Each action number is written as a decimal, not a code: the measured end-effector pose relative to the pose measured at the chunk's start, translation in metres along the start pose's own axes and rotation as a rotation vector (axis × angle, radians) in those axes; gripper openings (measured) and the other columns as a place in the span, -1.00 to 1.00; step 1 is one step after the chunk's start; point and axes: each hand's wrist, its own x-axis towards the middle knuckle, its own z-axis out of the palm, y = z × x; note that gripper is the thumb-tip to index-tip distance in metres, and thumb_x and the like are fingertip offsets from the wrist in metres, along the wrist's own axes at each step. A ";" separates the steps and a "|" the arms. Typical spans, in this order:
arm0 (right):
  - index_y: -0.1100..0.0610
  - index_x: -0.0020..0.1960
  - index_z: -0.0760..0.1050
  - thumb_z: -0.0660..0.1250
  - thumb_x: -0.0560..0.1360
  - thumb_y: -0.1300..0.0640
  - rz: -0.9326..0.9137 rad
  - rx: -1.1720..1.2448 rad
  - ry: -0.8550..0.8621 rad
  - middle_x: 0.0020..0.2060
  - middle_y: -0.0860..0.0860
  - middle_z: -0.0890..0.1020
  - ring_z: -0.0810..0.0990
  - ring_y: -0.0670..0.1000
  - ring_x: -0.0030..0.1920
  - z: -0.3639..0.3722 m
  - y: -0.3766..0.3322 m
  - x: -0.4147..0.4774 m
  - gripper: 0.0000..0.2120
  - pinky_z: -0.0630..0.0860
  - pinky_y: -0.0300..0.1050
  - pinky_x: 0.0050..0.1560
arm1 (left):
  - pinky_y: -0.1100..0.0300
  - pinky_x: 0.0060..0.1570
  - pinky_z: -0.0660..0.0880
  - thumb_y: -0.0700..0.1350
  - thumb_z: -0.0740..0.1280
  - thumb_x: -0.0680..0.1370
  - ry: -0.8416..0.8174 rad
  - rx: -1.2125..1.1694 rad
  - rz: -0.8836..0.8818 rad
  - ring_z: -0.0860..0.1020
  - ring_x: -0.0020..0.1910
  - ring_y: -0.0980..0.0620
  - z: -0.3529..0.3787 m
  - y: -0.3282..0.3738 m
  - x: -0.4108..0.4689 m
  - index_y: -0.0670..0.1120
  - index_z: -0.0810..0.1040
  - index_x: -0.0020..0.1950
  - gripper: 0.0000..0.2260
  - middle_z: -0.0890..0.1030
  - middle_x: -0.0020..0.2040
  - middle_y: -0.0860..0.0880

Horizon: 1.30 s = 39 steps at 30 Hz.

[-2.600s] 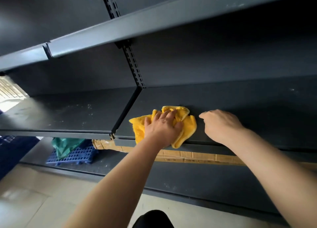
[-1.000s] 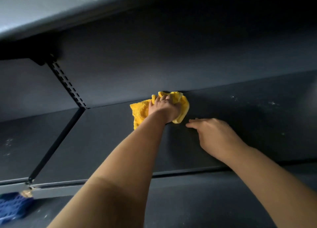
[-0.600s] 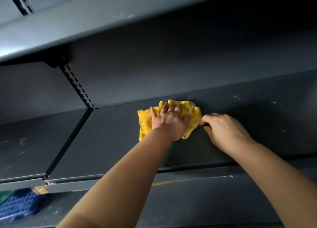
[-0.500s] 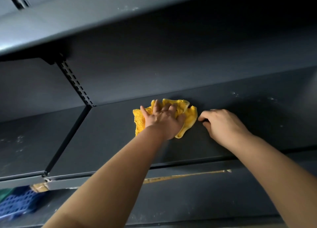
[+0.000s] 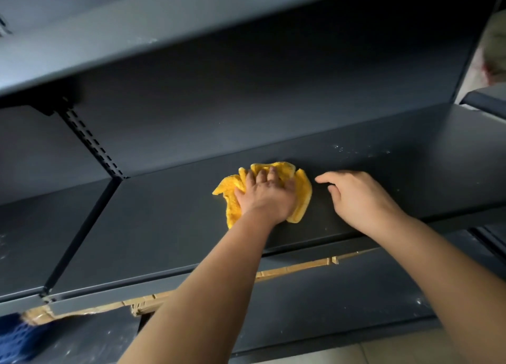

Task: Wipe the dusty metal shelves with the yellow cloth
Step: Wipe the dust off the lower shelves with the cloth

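Left hand (image 5: 264,196) flat on cloth (image 5: 301,196), mid-shelf (image 5: 164,226)

Left palm down, fingers spread, pressing the crumpled, nubbly yellow cloth onto the dark matte metal shelf near its back edge. Right hand (image 5: 356,196) just right of the cloth, empty, fingers loosely curled, tips at the shelf; contact unclear. White specks (image 5: 356,150) behind it. Slotted upright (image 5: 93,142) left. Cardboard (image 5: 298,268) below, largely hidden by the shelf lip; blurred blue item (image 5: 16,339) cut off at bottom left

One yellow cloth (image 5: 302,194) is lying on the middle shelf (image 5: 169,221); two hands are showing (left (image 5: 267,196), right (image 5: 358,199)); three shelf levels are showing.
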 end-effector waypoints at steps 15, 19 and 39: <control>-0.28 0.46 0.10 -0.06 0.43 -0.44 0.058 -0.163 -0.207 0.51 -0.06 0.17 0.06 0.27 0.49 0.034 -0.038 0.014 -0.37 0.07 0.30 0.38 | 0.05 0.16 0.35 -0.21 0.17 0.47 0.178 -0.154 -0.032 0.24 0.37 -0.10 -0.038 -0.019 0.019 0.09 0.31 0.45 -0.46 0.36 0.41 0.01; -0.29 0.49 -0.07 -0.08 0.50 -0.35 0.043 -0.237 -0.246 0.55 -0.09 0.00 -0.11 0.21 0.53 0.043 -0.017 0.041 -0.42 -0.06 0.31 0.42 | 0.01 0.24 0.41 -0.22 0.16 0.48 0.094 -0.157 -0.025 0.36 0.34 -0.10 -0.036 -0.015 0.040 0.15 0.35 0.42 -0.47 0.43 0.37 -0.02; -0.13 0.54 -0.11 -0.17 0.62 -0.18 0.094 -0.203 -0.305 0.55 -0.08 -0.15 -0.23 0.06 0.53 0.025 0.041 0.117 -0.49 -0.21 0.12 0.50 | -0.34 0.38 0.01 0.07 0.03 0.64 -0.130 0.160 -0.037 -0.03 0.54 -0.07 -0.011 0.030 0.064 -0.16 -0.04 0.55 -0.44 0.01 0.56 -0.07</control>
